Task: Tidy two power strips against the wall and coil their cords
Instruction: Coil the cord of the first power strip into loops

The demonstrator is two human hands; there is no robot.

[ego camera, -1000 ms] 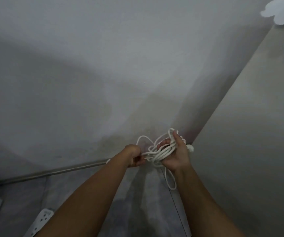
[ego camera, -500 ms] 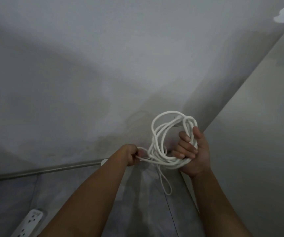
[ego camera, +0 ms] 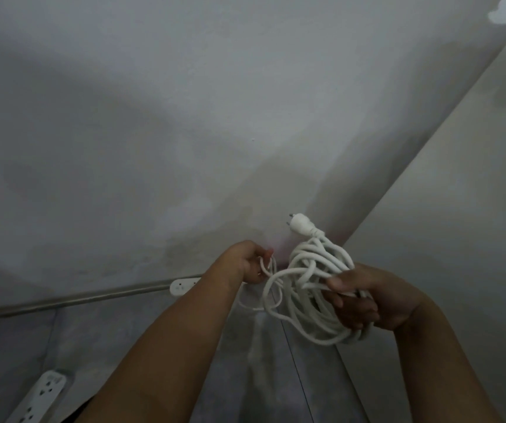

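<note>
My right hand (ego camera: pixel 370 296) grips a loose coil of white cord (ego camera: pixel 309 285) in front of the room corner. The cord's white plug (ego camera: pixel 302 225) sticks up from the top of the coil, prongs pointing left. My left hand (ego camera: pixel 250 264) is closed on a strand of the same cord that loops across to the coil. One white power strip (ego camera: pixel 183 285) lies on the floor against the wall's base, partly hidden by my left forearm. A second white power strip (ego camera: pixel 36 398) lies on the floor at the lower left, away from the wall.
A metal skirting strip (ego camera: pixel 71 300) runs along the bottom of the grey wall (ego camera: pixel 184 117). A beige panel (ego camera: pixel 459 209) closes off the right side and meets the wall at the corner. The floor is grey tile (ego camera: pixel 260 377).
The coil has turned over in my right hand and dropped lower, and the plug now shows on top. My left hand keeps its strand. The power strip by the wall has come into view.
</note>
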